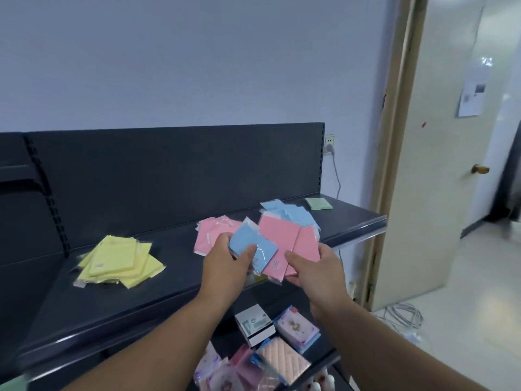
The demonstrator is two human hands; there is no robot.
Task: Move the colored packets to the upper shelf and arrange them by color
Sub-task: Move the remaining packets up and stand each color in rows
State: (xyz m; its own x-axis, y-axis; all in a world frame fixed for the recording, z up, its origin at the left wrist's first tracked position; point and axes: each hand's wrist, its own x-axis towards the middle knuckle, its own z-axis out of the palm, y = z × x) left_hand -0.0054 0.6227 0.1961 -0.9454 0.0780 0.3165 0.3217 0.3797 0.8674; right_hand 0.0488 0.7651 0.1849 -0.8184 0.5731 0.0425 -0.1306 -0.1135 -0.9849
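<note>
My left hand (225, 259) grips a blue packet (249, 246) above the front of the dark upper shelf (158, 283). My right hand (315, 268) holds two pink packets (279, 241) fanned beside it, partly under the blue one. On the shelf lie a yellow pile (118, 261) at the left, a pink pile (210, 232) behind my left hand, a blue pile (290, 211) behind the held pink packets, and a green packet (318, 203) at the far right.
Below the upper shelf, a lower shelf holds a small white box (255, 324), patterned packets (296, 324) and a quilted pink item (283, 362). An open door (439, 165) and a cable coil (403, 313) on the floor lie to the right.
</note>
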